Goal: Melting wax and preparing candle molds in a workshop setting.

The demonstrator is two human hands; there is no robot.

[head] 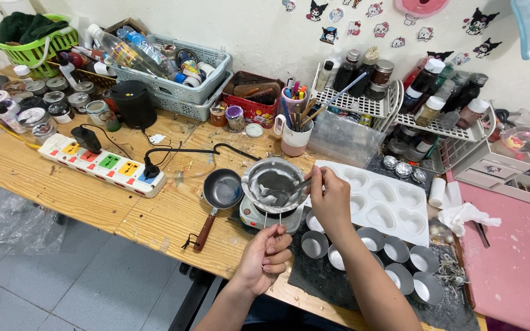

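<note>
Right hand [329,197]: we see it pinching a thin metal stirrer [294,188], tip in the pot.
Left hand [267,256]: closed around the pot's handle [272,223].
Melting pot [273,180]: on a small hotplate [266,216] near the tabletop's front edge, just beyond our left hand.

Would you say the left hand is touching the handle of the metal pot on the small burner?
Touching: the head view shows the left hand closed around the handle of the metal pot, which sits on the small burner.

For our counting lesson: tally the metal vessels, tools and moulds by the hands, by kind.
Round metal cups in view: 8
Melting pot: 1
Small frying pan: 1
Stirring tool: 1
White heart mould tray: 1
Total: 12
</note>
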